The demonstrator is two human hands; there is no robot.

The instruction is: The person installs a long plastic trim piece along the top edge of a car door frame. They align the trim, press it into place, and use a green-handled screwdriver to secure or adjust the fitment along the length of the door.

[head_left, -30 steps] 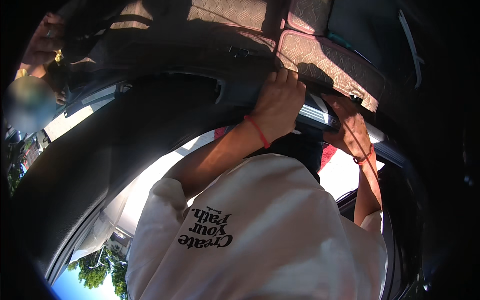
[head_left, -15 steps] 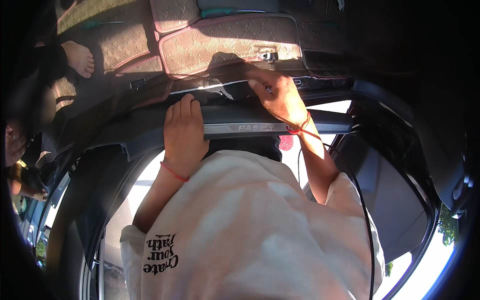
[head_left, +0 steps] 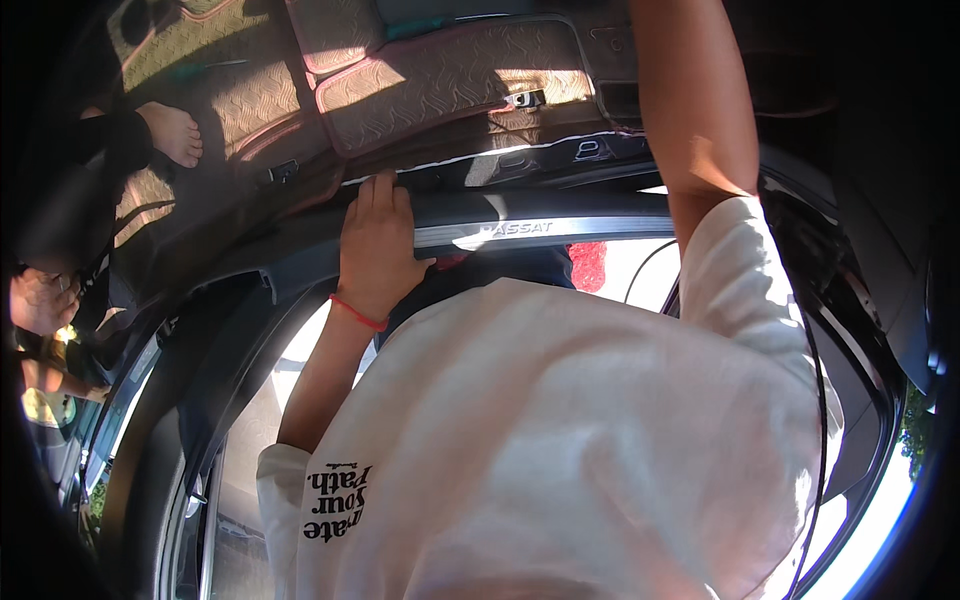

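Note:
My left hand [head_left: 375,245] lies over the car's door sill [head_left: 625,206], its fingers stretched across the dark trim and its thumb out to the side. Nothing shows in its grasp. Beside the thumb runs a silver sill strip [head_left: 600,228]. My right forearm [head_left: 700,90] reaches far forward over the sill and leaves through the top edge, so the right hand is out of the picture. Beyond the sill lies a brown, wavy-patterned floor mat [head_left: 430,95] with pinkish piping. A small metal-and-black fitting [head_left: 525,99] sits at the mat's near right part.
At the far left is another person's bare foot [head_left: 173,132] on the carpet. A green-handled screwdriver [head_left: 425,25] lies in shadow behind the mat. The dark door frame [head_left: 235,315] curves around on the left. A black cable [head_left: 822,400] hangs along my right side.
My right hand has left the sill area and gone forward and right, out of view. My left hand stays on the sill. The view has shifted slightly.

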